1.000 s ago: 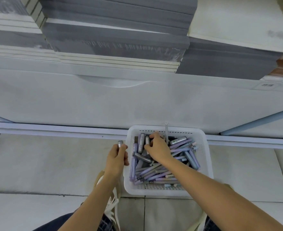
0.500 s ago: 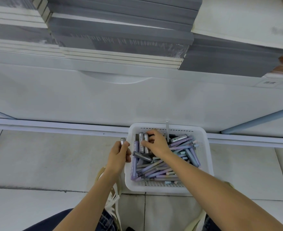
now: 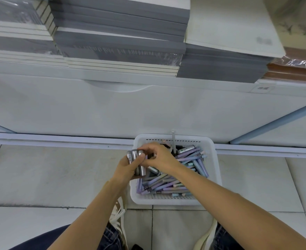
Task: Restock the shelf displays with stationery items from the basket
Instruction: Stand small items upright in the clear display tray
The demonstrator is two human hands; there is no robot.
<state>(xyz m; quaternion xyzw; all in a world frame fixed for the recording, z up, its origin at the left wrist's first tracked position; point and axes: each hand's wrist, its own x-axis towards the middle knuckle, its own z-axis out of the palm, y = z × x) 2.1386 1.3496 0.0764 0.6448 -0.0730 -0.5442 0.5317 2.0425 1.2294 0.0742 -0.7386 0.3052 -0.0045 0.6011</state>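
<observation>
The left hand (image 3: 128, 168) is clenched round three grey pens (image 3: 135, 156), held side by side with their capped ends pointing up and away from the person. The right hand (image 3: 162, 157) meets that grip from the right: its thumb and forefinger are curled over the top ends of the same grey pens, pinching them, while its other fingers are bent loosely behind.

The grip sits above the near-left part of the white basket (image 3: 218, 174), over its left rim. Under the grip and to its right, the basket holds a loose heap of pens (image 3: 166, 184), mostly purple and pale blue, lying crosswise on one another. Just beyond the right hand a thin white pen (image 3: 173, 141) stands upright against the basket's far wall.

The basket rests on the tiled floor (image 3: 49, 174), which spreads left of the grip. Beyond the grip rises the white front of the shelf (image 3: 148, 109), and well above it lie stacks of grey notebooks (image 3: 119, 46).
</observation>
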